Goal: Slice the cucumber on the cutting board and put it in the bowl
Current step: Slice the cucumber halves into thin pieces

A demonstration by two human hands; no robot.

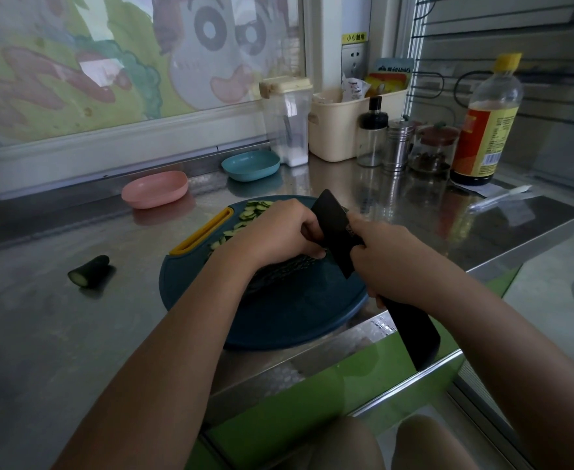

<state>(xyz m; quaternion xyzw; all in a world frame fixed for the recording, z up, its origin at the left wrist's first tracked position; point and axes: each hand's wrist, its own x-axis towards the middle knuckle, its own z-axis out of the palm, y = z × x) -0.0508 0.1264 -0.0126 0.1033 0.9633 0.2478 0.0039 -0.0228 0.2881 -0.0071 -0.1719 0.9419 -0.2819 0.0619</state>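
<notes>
My right hand (pixel 394 262) grips the black knife (pixel 336 232), blade beside my left hand (pixel 279 232), which presses down the cucumber (pixel 289 269); its long axis seems to cross the cutting board (pixel 279 320) left-to-right. Slices (pixel 251 212) pile beyond; pink bowl (pixel 155 189) farther left.

I see a brushed steel counter (pixel 58 334) with a dull sheen, a matt blue plastic cutting board (pixel 289 317), a matt black knife (pixel 333 228) and smooth plastic bowls (pixel 155 189).

Home kitchen: steel counter (pixel 58 334), condiment bottles (pixel 487 123).
</notes>
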